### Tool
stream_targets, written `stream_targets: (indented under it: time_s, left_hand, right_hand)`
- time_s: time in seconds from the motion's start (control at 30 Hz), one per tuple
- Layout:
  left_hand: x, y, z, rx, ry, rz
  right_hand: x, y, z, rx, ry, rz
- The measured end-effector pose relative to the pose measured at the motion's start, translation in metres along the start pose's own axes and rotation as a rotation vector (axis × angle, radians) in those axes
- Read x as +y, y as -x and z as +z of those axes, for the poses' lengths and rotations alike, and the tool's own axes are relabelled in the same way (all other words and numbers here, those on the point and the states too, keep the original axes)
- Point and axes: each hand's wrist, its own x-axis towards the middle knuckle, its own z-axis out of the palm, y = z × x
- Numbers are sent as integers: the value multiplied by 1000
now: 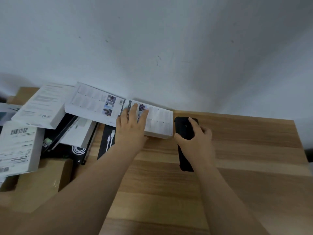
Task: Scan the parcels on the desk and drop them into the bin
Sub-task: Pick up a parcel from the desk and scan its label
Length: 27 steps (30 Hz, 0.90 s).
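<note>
From the head camera, the left hand (131,123) lies flat with straight fingers on a white box (153,118) that rests on the wooden desk (237,158) against the wall (152,48). The right hand (197,139) curls round a black scanner (184,133), just right of that box. To the left, more parcels are heaped: a second white box (91,102) overlapping the first, a white carton with barcodes (17,146), a black cable box (107,139) and a brown cardboard box (42,180). The frame is blurred, so the print on the labels cannot be read.
</note>
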Motion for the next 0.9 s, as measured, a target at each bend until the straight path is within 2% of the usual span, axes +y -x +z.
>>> stream_targets:
  time_s: [0.23, 0.53, 0.67, 0.9]
  left_hand:
    - [-5, -15, 12, 30, 0, 46]
    - [3, -6, 10, -80, -70, -36]
    - [16, 21, 0, -105, -63, -74]
    - [56, 107, 0, -182, 81, -66]
  right_hand:
    - [-4, -20, 14, -42, -23, -16]
    - [-6, -8, 5, -45, -44, -47]
    - [1, 16, -14, -8, -43, -47]
    - [45, 81, -48, 33, -32, 15]
